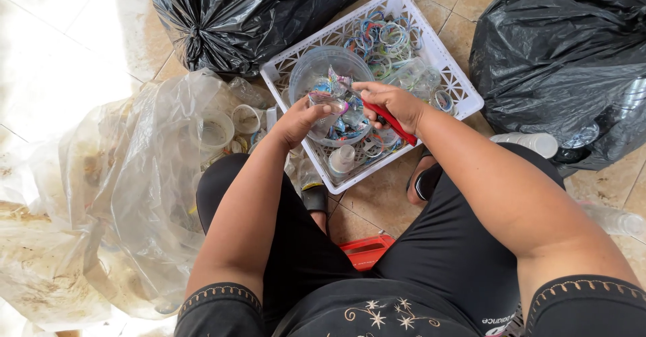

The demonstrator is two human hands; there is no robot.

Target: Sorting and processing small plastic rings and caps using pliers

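Note:
My left hand [298, 120] grips a clear plastic cup [328, 101] with a torn colourful label, held over a white lattice basket [461, 85]. My right hand [392, 101] is closed around a red-handled tool [396, 125] whose tip meets the cup's label. Under the cup, inside the basket, sits a clear round bowl [316, 66] with scraps of colourful label. The far half of the basket holds several plastic rings and cut cup parts [390, 41]. A small clear cup [342, 159] lies in the basket's near corner.
Two tied black rubbish bags sit at the top left [249, 11] and right [565, 54]. A large clear plastic bag [121, 189] of used cups lies at my left. A clear bottle [528, 140] lies by my right knee; a red stool [365, 251] shows between my legs.

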